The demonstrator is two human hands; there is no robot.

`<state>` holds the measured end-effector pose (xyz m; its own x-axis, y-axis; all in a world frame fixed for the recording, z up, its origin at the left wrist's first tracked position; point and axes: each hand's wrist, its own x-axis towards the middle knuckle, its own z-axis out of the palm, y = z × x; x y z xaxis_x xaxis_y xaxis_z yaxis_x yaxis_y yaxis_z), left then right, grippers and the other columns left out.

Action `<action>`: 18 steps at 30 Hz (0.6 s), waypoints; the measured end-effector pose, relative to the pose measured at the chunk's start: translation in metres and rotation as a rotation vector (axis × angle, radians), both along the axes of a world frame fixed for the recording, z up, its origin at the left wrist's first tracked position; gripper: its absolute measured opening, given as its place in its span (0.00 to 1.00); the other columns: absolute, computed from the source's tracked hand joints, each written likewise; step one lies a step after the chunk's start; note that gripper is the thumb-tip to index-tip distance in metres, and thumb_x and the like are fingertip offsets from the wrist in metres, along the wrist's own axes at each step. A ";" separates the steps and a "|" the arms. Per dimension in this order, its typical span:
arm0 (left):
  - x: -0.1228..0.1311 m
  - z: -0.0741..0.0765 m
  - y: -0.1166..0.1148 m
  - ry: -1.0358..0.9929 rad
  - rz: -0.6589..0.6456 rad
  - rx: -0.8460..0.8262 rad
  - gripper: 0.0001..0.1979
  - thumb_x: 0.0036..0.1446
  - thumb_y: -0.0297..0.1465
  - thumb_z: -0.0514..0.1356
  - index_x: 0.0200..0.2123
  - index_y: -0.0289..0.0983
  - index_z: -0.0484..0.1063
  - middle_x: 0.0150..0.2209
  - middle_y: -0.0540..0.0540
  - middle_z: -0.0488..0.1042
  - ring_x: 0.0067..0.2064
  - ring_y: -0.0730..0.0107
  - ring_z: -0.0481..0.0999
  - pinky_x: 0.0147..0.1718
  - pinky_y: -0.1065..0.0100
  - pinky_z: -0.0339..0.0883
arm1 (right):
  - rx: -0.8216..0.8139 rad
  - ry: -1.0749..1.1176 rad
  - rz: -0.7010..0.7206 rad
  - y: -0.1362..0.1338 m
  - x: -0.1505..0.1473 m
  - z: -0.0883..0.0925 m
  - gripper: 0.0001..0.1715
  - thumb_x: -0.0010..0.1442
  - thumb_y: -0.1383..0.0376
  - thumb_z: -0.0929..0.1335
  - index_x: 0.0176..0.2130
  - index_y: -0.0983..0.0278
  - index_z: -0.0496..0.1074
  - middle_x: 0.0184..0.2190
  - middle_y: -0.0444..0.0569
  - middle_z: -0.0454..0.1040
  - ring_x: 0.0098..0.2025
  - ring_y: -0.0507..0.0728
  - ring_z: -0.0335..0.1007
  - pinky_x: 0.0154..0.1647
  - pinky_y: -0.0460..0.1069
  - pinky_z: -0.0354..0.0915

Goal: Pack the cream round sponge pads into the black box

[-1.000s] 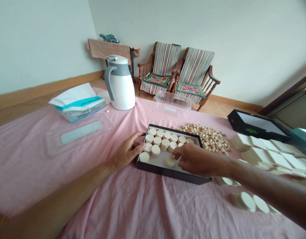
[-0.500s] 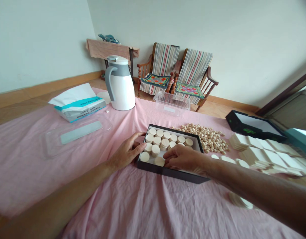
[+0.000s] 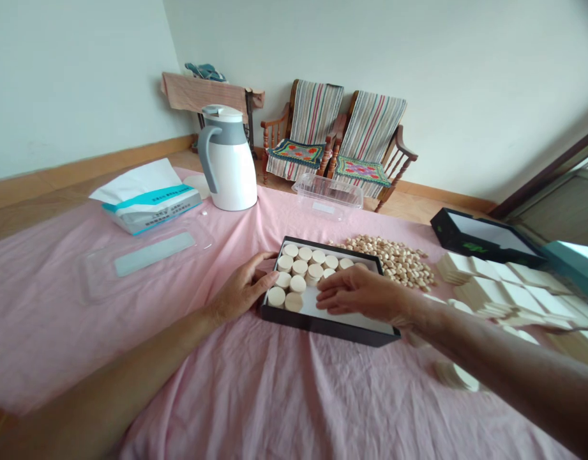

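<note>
A shallow black box with a white inside stands on the pink cloth. Round wooden discs in short stacks fill its left side and back in rows. My left hand grips the box's left wall, thumb at the rim and fingers along the outside. Over the bare right part of the box floor hovers my right hand, its fingers stretched out and nothing visible in them. It hides some of the stacks behind it. The front-row stack nearest this hand sits beside the corner stack.
Behind the box lies a heap of small wooden pieces. At right are stacked square wooden sheets, more discs and a black box lid. A white jug, tissue pack and clear plastic trays stand farther back.
The front stack by my right hand has slid left, up against the corner stack. My right hand has let go of it and drawn back slightly to the right. My left hand stays on the box.
</note>
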<state>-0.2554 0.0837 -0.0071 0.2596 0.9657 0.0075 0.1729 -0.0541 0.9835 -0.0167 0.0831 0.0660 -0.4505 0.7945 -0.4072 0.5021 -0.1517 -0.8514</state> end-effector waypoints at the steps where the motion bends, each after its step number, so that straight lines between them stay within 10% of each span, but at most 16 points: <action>1: 0.000 0.000 0.000 -0.004 -0.005 -0.009 0.28 0.57 0.42 0.56 0.57 0.37 0.58 0.28 0.48 0.75 0.31 0.61 0.77 0.23 0.71 0.67 | 0.021 -0.008 0.000 -0.001 0.010 0.008 0.16 0.51 0.68 0.67 0.42 0.67 0.73 0.36 0.51 0.77 0.40 0.54 0.74 0.41 0.49 0.70; 7: 0.002 0.003 0.001 0.005 0.004 -0.008 0.28 0.57 0.42 0.56 0.57 0.37 0.57 0.32 0.46 0.77 0.31 0.64 0.77 0.23 0.73 0.66 | 0.609 -0.478 0.063 -0.021 0.090 0.044 0.14 0.55 0.67 0.63 0.40 0.63 0.74 0.34 0.48 0.76 0.38 0.55 0.71 0.38 0.49 0.66; 18: 0.004 0.006 0.001 0.084 0.027 0.053 0.30 0.57 0.43 0.55 0.58 0.33 0.56 0.26 0.48 0.75 0.26 0.66 0.75 0.21 0.73 0.64 | 0.846 -0.814 0.123 -0.060 0.149 0.007 0.12 0.55 0.67 0.64 0.40 0.65 0.71 0.39 0.54 0.72 0.44 0.60 0.65 0.45 0.54 0.59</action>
<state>-0.2512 0.0847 -0.0009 0.2351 0.9712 0.0381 0.2563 -0.0997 0.9615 0.1322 0.0230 0.0730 -0.3939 0.9188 0.0252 0.9154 0.3946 -0.0798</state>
